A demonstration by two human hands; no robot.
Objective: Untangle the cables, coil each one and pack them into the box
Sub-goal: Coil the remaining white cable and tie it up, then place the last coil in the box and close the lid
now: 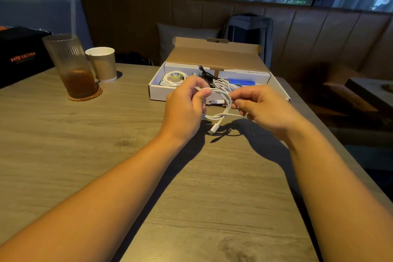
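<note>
A white cable (pixel 225 106) is looped into a small coil and held above the wooden table between both hands. My left hand (pixel 185 108) grips the coil's left side, and my right hand (pixel 263 110) pinches its right side. One white plug (pixel 213 129) dangles below the coil. Behind the hands lies an open cardboard box (pixel 155 89) with its lid tipped back. Inside it are a coiled white cable (pixel 172 78), a black cable (pixel 204 72), more loose white cable (pixel 223 83) and a blue item (pixel 241 81).
A ribbed glass (pixel 71 66) of brown drink stands on a coaster at the left, with a paper cup (pixel 102 63) beside it. A black box (pixel 20 53) sits at the far left edge. A padded bench with a cushion (pixel 185 36) runs behind the table.
</note>
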